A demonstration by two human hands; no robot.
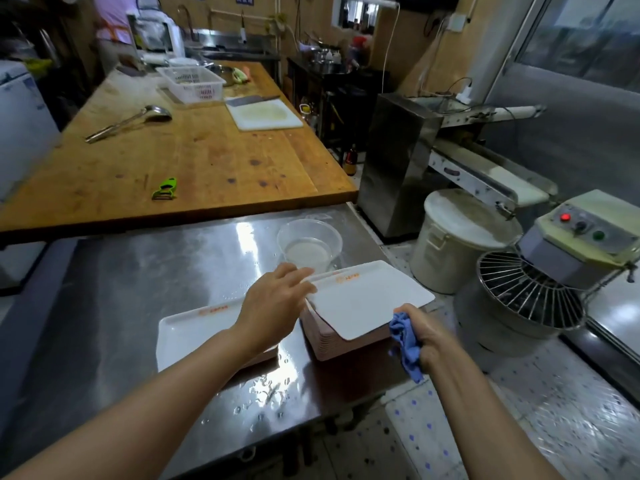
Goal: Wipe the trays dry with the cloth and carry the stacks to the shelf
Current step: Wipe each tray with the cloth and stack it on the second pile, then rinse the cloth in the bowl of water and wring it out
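Steel table (138, 289): fingers (420, 336) around cloth (405, 337).

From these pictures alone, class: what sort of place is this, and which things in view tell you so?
Most likely a commercial kitchen or bakery: a dough mixer with a wire guard, a steel worktable holding stacked white trays, and a long wooden prep table with a ladle.

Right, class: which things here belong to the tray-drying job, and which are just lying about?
Job:
blue cloth, gripped by the right hand
top tray, touched by the left hand
tray stack
left trays

Lying about:
green peeler
ladle
cutting board
white basket
clear bowl
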